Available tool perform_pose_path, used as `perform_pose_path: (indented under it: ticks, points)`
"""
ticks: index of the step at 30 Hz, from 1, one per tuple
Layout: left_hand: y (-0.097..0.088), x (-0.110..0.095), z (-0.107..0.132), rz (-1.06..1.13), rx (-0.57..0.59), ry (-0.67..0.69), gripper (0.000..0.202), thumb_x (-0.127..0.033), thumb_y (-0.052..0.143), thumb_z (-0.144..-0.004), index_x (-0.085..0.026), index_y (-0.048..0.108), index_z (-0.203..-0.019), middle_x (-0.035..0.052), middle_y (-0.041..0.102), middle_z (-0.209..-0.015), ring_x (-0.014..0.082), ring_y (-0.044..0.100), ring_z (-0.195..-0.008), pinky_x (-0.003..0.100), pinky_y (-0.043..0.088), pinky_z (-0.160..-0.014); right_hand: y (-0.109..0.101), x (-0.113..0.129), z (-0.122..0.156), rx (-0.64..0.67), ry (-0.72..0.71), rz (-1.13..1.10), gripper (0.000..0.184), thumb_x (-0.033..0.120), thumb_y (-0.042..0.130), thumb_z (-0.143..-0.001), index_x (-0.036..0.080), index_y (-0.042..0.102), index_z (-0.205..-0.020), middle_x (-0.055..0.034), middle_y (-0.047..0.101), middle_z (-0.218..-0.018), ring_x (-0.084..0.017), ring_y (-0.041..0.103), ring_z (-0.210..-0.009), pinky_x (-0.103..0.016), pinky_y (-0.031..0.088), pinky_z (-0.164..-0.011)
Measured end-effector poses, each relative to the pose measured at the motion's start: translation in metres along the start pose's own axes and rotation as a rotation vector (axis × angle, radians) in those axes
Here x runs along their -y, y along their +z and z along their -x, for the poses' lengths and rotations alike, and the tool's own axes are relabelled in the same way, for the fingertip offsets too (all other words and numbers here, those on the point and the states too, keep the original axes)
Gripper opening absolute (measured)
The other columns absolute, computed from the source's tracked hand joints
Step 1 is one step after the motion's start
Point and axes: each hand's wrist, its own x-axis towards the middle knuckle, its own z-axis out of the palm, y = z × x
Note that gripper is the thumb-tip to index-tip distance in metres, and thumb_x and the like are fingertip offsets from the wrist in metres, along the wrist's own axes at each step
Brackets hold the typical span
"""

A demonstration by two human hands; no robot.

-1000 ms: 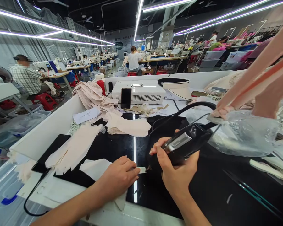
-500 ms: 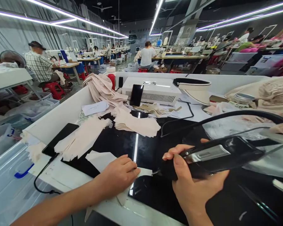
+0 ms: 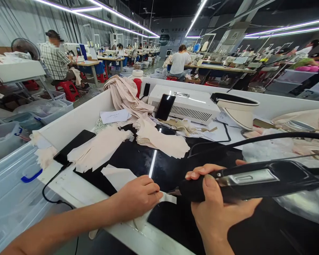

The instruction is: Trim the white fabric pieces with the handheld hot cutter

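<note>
My left hand (image 3: 139,196) is closed, its fingertips pinching a pale fabric piece (image 3: 169,198) at the front of the black board. Part of that piece is hidden under the fingers. In my right hand (image 3: 218,205) is a black corded handheld tool (image 3: 247,179) with a silver plate on its side. Its narrow metal tip points left, at the fabric beside my left fingertips; whether it touches, I cannot tell. Another pale flat piece (image 3: 118,176) lies just behind my left hand. It may be joined to the held piece.
Two fanned stacks of pale fabric pieces, a left stack (image 3: 97,148) and a middle stack (image 3: 162,140), lie behind my hands. A phone (image 3: 165,107) leans against a white vented box (image 3: 183,101). Plastic bags (image 3: 268,148) and the tool's thick cable (image 3: 279,135) occupy the right. A low wall borders the table.
The view has turned slightly left, so the table appears farther right. My right hand has turned the tool nearer to level, its tip still close to the fabric. My left hand keeps its pinch.
</note>
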Motion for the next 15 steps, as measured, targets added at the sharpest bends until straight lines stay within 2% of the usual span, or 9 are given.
perform_pose_path:
  ticks: [4,8,15]
  points:
    - [-0.0026,-0.0018,-0.0042,-0.008,-0.028,0.036,0.02,-0.008,0.065,-0.123,-0.018,0.075,-0.107,0.0041,0.075,-0.102,0.0201,0.073,-0.099,0.035,0.063,-0.099,0.0001,-0.0019,0.0031,0.0,-0.001,0.023,0.062,0.037,0.107,-0.087,0.035,0.068,-0.135,0.01,0.077,-0.084,-0.017,0.07,-0.058,-0.037,0.068,-0.06]
    - [-0.0043,-0.0026,-0.0051,-0.016,-0.071,0.044,0.026,-0.006,0.061,-0.123,-0.016,0.075,-0.104,0.004,0.073,-0.099,0.0197,0.071,-0.095,0.035,0.062,-0.098,-0.0009,-0.0019,0.0043,0.008,0.009,0.037,0.061,0.035,0.106,-0.089,0.036,0.067,-0.137,0.0095,0.077,-0.084,-0.018,0.07,-0.06,-0.038,0.068,-0.061]
    - [-0.0028,-0.0009,-0.0028,-0.014,-0.04,0.03,0.023,-0.005,0.062,-0.121,-0.016,0.074,-0.106,0.0046,0.072,-0.101,0.02,0.071,-0.096,0.035,0.061,-0.099,-0.0061,0.0033,-0.0029,-0.017,-0.011,0.009,0.061,0.033,0.107,-0.087,0.037,0.07,-0.136,0.0108,0.075,-0.084,-0.018,0.069,-0.058,-0.037,0.067,-0.059]
